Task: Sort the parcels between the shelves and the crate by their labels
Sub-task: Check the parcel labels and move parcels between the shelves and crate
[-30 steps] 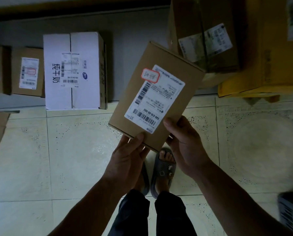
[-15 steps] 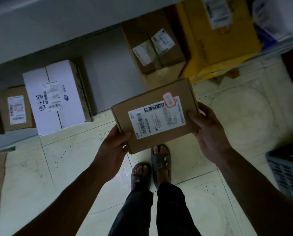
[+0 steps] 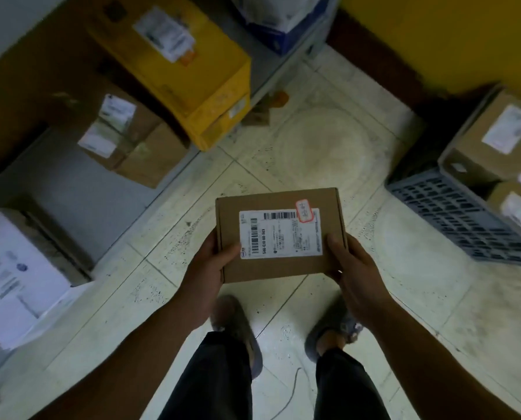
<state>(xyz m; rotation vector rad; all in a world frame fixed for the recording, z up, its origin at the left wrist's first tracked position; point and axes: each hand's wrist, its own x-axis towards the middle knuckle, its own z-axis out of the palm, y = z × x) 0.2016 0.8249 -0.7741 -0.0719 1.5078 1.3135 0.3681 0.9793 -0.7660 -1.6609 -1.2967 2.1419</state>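
Note:
I hold a flat brown cardboard parcel (image 3: 280,268) level in front of me, above the tiled floor. Its white shipping label with barcodes faces up, with a small red-edged sticker at the label's upper right corner. My left hand (image 3: 210,265) grips the parcel's left edge, thumb on top. Its right edge is held by my right hand (image 3: 348,268) in the same way. A grey slatted plastic crate (image 3: 453,213) stands at the right with brown labelled parcels (image 3: 492,140) in it. The low shelf (image 3: 80,183) runs along the left.
On the shelf sit a white box (image 3: 13,274), a taped brown box (image 3: 123,137) and a yellow box (image 3: 174,65); a blue-and-white package (image 3: 283,22) lies further back. A yellow wall rises behind the crate. My sandalled feet stand on bare tiles below the parcel.
The view has swung right, bringing the crate and its parcels into sight. The parcel has turned from tilted to level and square in front of me; both hands keep their hold.

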